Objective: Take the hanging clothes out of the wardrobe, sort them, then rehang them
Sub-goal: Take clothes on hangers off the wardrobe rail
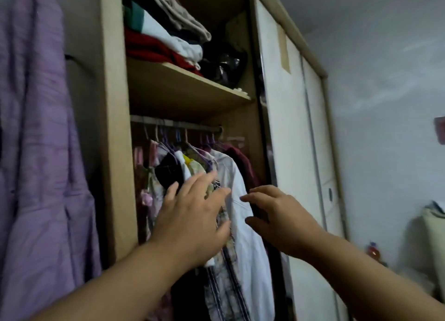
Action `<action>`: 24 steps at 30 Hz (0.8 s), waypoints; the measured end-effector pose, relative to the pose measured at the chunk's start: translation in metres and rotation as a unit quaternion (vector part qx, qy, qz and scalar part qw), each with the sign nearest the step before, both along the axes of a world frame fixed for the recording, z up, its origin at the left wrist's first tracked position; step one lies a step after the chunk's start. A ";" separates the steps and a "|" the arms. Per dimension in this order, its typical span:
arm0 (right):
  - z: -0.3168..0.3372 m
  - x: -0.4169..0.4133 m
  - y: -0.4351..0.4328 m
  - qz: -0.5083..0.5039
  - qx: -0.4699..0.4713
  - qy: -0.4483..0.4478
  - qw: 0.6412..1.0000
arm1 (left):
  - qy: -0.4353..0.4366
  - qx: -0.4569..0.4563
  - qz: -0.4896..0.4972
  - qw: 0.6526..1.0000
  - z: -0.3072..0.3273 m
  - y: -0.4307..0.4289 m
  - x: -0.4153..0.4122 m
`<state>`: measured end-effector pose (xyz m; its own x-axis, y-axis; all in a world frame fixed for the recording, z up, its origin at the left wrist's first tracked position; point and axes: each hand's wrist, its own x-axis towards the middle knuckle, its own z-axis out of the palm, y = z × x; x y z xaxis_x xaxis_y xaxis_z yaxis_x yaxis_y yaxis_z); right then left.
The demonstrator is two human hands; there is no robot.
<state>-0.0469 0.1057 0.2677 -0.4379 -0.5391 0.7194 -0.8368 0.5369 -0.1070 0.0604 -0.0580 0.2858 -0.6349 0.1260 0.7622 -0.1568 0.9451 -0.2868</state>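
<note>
While both arms reach in from the bottom of the frame, the left hand (192, 222) lies flat, fingers straight and spread, against the crowded hanging clothes (168, 174) at centre, holding nothing. Just right of it, the right hand (279, 217) curves thumb and fingers into a wide C at the edge of a white long-sleeved shirt (252, 253); whether it grips, I cannot tell. The garments hang from a metal rail (192, 127) inside the light wooden wardrobe (115, 152), beneath a wooden shelf (187, 89) of folded clothes.
</note>
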 end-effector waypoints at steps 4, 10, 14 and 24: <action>0.026 -0.038 -0.041 0.075 0.003 0.008 0.997 | 0.046 -0.029 0.100 0.993 0.042 -0.025 -0.002; 0.073 -0.080 -0.103 0.172 -0.004 0.003 0.985 | 0.134 -0.092 0.230 0.959 0.113 -0.045 -0.008; 0.101 -0.092 -0.149 0.223 -0.041 0.005 0.974 | 0.148 -0.095 0.275 0.945 0.137 -0.049 -0.004; 0.145 -0.117 -0.269 0.184 -0.037 0.009 0.982 | 0.175 -0.131 0.321 0.921 0.135 -0.054 -0.012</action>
